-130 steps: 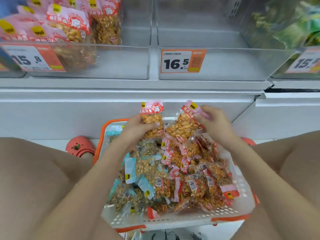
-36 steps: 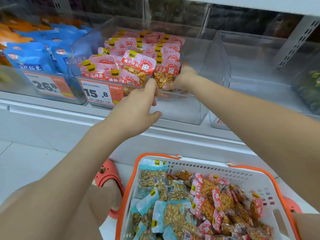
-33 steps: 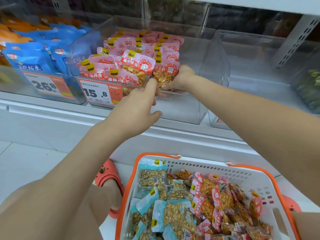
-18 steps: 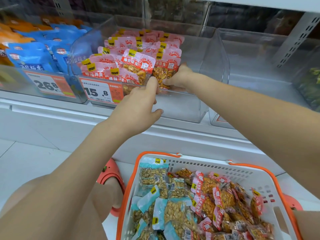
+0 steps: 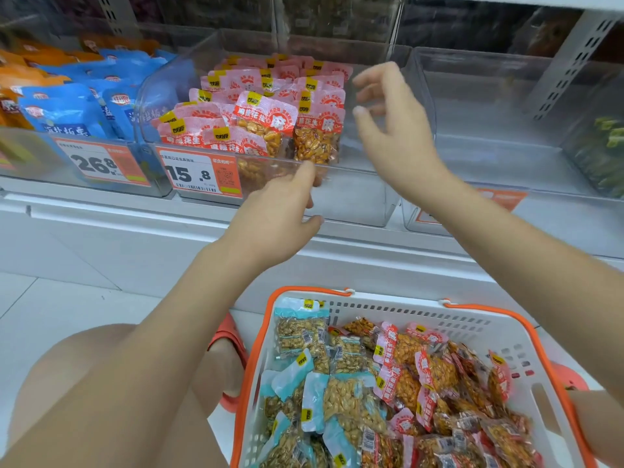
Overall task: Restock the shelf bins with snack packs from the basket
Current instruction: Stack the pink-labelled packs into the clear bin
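Both your hands are empty. Your right hand (image 5: 395,130) hangs with fingers spread and relaxed just right of the pink packs (image 5: 287,106), above the clear bin (image 5: 358,204). Your left hand (image 5: 280,214) sits at the bin's front lip, fingers loosely extended, one fingertip touching or nearly touching the wall; it holds nothing.

The packs in the bin stand upright in rows, filling its left and middle; the right end beside your right hand is bare. The next supply lies the other way: the basket (image 5: 405,309) is near you, below and right of both hands. In it the pink packs (image 5: 422,369) lie flat in the right half, long axes running roughly near to far, and the blue packs (image 5: 304,332) fill the left half.

Your right hand sits more directly above the pink heap, so it likely has the shorter drop; the left must cross over the blue ones.
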